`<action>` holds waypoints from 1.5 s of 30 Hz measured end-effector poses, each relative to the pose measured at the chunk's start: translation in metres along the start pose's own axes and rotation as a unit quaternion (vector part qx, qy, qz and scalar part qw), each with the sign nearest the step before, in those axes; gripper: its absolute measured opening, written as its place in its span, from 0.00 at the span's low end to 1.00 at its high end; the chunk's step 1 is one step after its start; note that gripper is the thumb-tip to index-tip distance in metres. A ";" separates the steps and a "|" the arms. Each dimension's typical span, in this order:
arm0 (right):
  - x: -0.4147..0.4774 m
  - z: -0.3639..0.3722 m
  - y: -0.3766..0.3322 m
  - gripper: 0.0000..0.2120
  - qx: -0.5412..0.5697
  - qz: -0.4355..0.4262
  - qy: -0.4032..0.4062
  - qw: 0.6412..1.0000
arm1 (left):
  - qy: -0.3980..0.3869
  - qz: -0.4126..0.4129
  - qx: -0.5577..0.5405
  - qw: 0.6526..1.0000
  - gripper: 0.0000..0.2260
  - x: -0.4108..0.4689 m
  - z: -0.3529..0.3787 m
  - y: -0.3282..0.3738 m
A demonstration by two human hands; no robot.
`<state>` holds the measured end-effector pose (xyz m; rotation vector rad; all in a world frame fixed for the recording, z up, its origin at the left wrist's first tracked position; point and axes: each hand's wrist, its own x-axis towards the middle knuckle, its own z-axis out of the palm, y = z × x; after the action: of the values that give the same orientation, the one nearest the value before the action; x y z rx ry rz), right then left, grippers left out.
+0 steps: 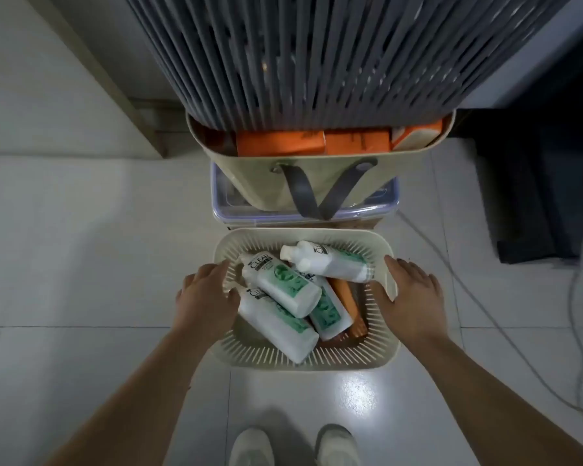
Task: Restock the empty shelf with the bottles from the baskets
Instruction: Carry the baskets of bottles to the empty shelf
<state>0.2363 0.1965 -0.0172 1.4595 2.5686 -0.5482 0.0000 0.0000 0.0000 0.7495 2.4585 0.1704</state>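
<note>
A cream slotted plastic basket (303, 238) is held above the white tiled floor. Inside lie several white shampoo bottles with green labels (280, 284), one of them (330, 262) across the far side, and an orange bottle (347, 301) under them. My left hand (207, 294) grips the basket's left rim, thumb inside. My right hand (411, 294) grips the right rim. A grey slatted shelf (334, 55) fills the top of the view; its surface shows nothing on it.
A beige basket with grey straps (317, 176), holding orange boxes (280, 142), sits on a clear plastic box (223, 203) right beyond. Grey cables (485, 317) trail on the floor at right. A dark object (552, 203) stands far right. My white shoes (293, 445) are below.
</note>
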 end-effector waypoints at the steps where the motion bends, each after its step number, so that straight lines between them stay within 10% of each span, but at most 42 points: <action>1: 0.003 0.012 0.007 0.26 0.001 0.019 -0.002 1.000 | -0.006 -0.011 -0.001 1.000 0.27 0.005 0.008 -0.004; 9: 0.022 0.067 0.029 0.22 0.185 0.160 0.015 0.969 | 0.052 -0.127 -0.214 0.967 0.19 0.058 0.070 -0.048; 15: 0.043 0.072 0.033 0.16 0.510 0.320 -0.080 0.794 | -0.054 -0.213 -0.554 0.803 0.21 0.070 0.076 -0.057; 19: 0.046 0.072 0.046 0.17 0.587 0.336 -0.121 0.726 | -0.108 -0.204 -0.608 0.760 0.17 0.073 0.075 -0.070; 45: -0.093 -0.180 -0.118 0.15 0.551 0.302 -0.212 0.749 | -0.007 -0.295 -0.637 0.712 0.17 -0.179 -0.186 -0.098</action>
<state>0.1954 0.1352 0.2052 1.9210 1.1714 -2.1354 -0.0252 -0.1728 0.2144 -0.6284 1.7502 1.3773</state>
